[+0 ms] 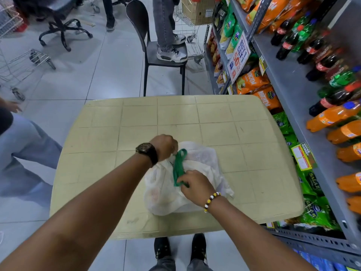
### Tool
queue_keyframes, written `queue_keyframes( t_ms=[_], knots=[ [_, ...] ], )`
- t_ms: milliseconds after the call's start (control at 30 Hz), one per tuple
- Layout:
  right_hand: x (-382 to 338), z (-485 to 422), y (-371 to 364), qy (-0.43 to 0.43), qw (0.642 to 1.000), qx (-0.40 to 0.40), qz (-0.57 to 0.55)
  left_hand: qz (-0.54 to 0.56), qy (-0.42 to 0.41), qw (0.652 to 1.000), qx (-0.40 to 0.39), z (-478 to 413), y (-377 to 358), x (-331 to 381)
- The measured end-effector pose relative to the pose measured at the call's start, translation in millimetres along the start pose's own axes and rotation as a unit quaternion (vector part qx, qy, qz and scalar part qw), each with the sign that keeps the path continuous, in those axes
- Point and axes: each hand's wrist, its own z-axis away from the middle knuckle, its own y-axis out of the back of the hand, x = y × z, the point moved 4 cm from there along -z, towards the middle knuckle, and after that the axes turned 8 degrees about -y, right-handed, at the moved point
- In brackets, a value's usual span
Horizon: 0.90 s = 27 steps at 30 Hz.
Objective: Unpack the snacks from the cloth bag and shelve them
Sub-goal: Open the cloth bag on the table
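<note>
**Both hands at the bag, snacks still inside**

A person's left hand (164,146) grips the far edge of the cloth bag (166,194). The right hand (195,184) pinches the green handle (178,167), whose strap runs near to far between them. The bag sits near-centre on the table (175,114), mouth apparently upward. The shelf (293,90) stands right, closer to the right hand.
</note>
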Motion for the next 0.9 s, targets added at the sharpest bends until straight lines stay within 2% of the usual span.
queue_keyframes(
  t_ms=[67,100,167,200,233,267,367,400,533,633,733,833,900],
  knots=[
    [-2.0,15.4,-0.7,0.109,0.990,-0.074,0.048,0.059,0.079,0.989,0.111,3.3,21.7,-18.7],
    [-2.7,24.0,-0.7,0.149,0.978,-0.119,0.087,0.103,0.127,0.969,0.187,7.1,33.1,-28.0],
    [0.0,37.3,1.8,0.167,0.957,-0.212,0.103,0.195,0.218,0.910,0.295,17.2,44.2,-40.5],
    [1.4,39.5,5.9,0.146,0.959,-0.235,0.064,0.219,0.246,0.895,0.302,21.1,42.3,-42.1],
    [3.6,37.3,12.2,0.120,0.968,-0.218,0.012,0.221,0.258,0.895,0.289,24.8,38.0,-40.5],
    [6.3,32.2,21.3,0.091,0.982,-0.163,-0.033,0.210,0.254,0.904,0.272,28.8,30.9,-36.3],
    [23.9,11.5,46.1,0.019,0.994,0.081,-0.065,0.184,0.215,0.933,0.224,43.1,-5.3,-18.8],
    [26.5,5.6,48.7,0.001,0.991,0.119,-0.057,0.187,0.220,0.936,0.201,49.2,-19.3,-13.3],
    [18.8,-16.3,28.0,-0.048,0.996,0.075,0.025,0.181,0.224,0.954,0.080,63.6,-62.3,4.9],
    [10.0,-26.5,9.5,-0.038,0.992,0.046,0.111,0.175,0.199,0.961,0.082,63.2,-61.5,7.7],
    [11.2,-30.3,7.9,-0.024,0.999,0.002,0.036,0.158,0.202,0.956,0.143,67.7,-48.1,2.6],
    [22.4,-26.7,27.6,-0.014,0.996,0.067,-0.063,0.113,0.186,0.964,0.153,78.7,-34.9,-4.7],
    [35.1,-21.0,40.9,-0.005,0.992,0.110,-0.055,0.066,0.171,0.973,0.137,88.7,-33.9,-7.6]
  ],
)
